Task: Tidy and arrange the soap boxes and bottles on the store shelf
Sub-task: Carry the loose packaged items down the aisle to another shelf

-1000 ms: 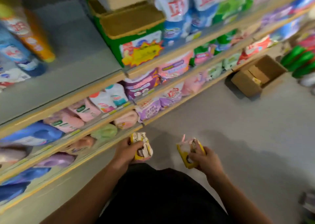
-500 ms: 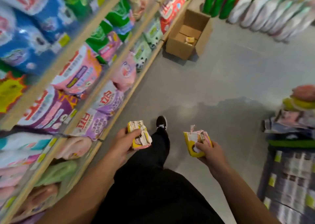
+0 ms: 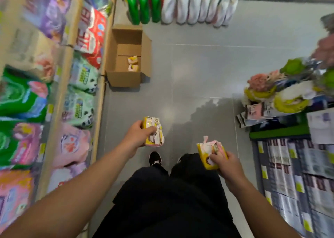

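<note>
My left hand grips a yellow-and-pink pack of soap boxes, held out over the grey floor. My right hand holds a second yellow pack of soap boxes with torn pink wrapping on top, low at the right. An open cardboard box stands on the floor ahead by the left shelf, with two small yellow soap boxes inside. Green bottles and white bottles stand in a row on the floor at the far end.
The left shelf carries pink, green and red detergent bags. On the right, a low display holds stacked packets and yellow-green items, with boxed goods below. My black-trousered legs and one shoe are on the grey tiled aisle between them.
The view has swung right, from facing the left shelf to looking down the aisle. The cardboard box and bottle row have come nearer. Both hands still hold their packs.
</note>
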The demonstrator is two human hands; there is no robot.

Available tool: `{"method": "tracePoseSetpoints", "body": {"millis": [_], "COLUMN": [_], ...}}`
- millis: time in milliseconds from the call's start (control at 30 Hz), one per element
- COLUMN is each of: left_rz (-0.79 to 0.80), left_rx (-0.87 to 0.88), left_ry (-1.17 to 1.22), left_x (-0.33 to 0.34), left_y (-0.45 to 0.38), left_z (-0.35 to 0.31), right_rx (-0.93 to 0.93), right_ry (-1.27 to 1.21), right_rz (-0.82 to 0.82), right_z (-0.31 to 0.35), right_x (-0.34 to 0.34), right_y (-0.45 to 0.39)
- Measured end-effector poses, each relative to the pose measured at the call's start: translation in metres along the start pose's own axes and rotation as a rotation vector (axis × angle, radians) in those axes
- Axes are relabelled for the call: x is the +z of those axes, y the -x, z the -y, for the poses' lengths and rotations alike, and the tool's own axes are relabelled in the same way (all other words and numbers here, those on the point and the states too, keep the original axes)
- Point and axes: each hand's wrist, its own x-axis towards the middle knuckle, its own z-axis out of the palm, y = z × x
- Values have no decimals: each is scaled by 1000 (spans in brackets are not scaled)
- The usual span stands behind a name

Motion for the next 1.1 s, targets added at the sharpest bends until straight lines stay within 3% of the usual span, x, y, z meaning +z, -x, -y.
{"method": "tracePoseSetpoints", "body": {"millis": [167, 300, 433, 600, 800, 933, 1100], "left_rz": [7, -102, -174, -275, -392, -381, -385], "left_rx": [16, -40, -112, -79, -94, -155, -161], "left_ry": [-22, 109, 228, 351, 639, 792, 791], "left_x": [33, 64, 88, 99, 99, 78, 37], "left_y": [-76, -129, -161, -206, -275, -332, -387], "left_z": [-92, -154, -210, -271, -330, -376, -445], "right_rx": [34, -9, -49, -191, -272, -297, -393], "right_ry": [-156, -146, -30, 328, 451, 575, 746], "right_rz": [26, 54, 134, 237, 367, 419, 428], "right_z": [77, 164, 264, 395, 522, 593, 678], "right_x": [-2, -11, -22, -12, 43, 95, 155], "right_y": [-77, -151, -209, -273, -332, -367, -397]}}
